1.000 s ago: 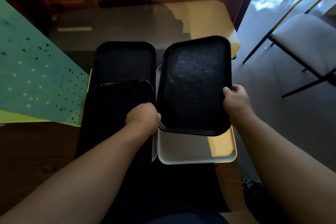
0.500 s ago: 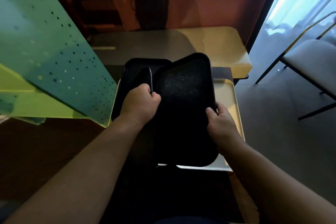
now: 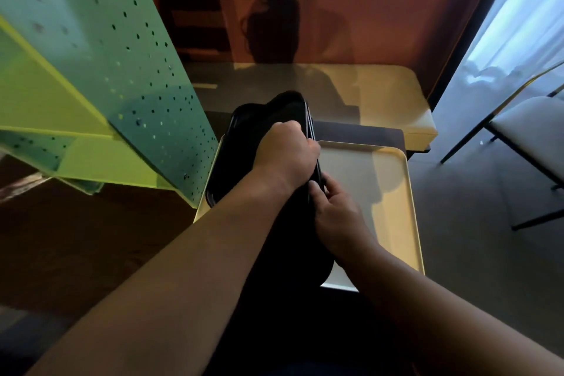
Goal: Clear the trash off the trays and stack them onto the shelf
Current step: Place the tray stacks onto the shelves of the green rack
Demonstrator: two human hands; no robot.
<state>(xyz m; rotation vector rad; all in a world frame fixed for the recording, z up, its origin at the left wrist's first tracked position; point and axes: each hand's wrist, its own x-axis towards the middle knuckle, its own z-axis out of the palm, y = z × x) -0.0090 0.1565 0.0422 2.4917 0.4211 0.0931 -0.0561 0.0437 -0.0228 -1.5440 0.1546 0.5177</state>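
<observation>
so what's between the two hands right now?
Head view: the upturned edges of the black trays. The left hand grips them from the left, the right hand from the right. Nothing else.

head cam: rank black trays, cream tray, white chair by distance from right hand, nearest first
1. Black trays: the right hand grips their near edge, beside the left hand.
2. Cream tray: just right of that hand, flat on the table.
3. White chair: far right, on the floor beyond the table.

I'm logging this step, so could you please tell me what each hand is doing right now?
Left hand: gripping the edges of the black trays.
Right hand: gripping the same black trays.
</observation>
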